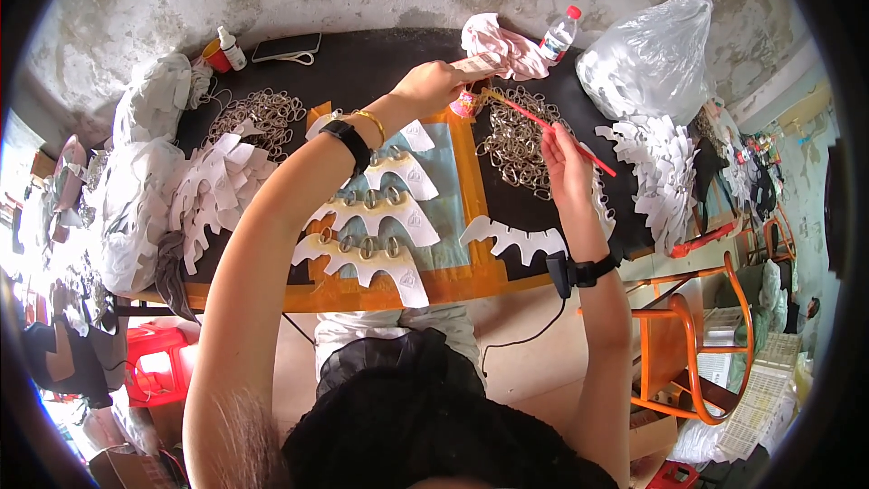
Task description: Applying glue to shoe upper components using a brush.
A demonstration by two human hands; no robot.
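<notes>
My left hand [430, 89] reaches to the far middle of the table, closed on a pale printed piece like a small packet [478, 65]; its exact kind is unclear. My right hand [566, 163] grips a thin brush [520, 110] by its red handle. The brush's yellowish tip is by a small pink-and-red cup [464, 105], close to the pale packet. Below my left forearm, white notched pieces [409, 223] lie in rows on a blue-grey sheet [453, 258], with metal rings [369, 247] standing along yellowish bands. Part of these rows is hidden by the forearm.
Piles of metal rings lie left [262, 118] and right [520, 140]. Stacks of white pieces [222, 181] flank them, with a loose strip [516, 240] near the front edge. Behind stand a pink cloth [507, 45], water bottle [560, 34] and plastic bag [647, 63]. An orange chair [692, 335] is right.
</notes>
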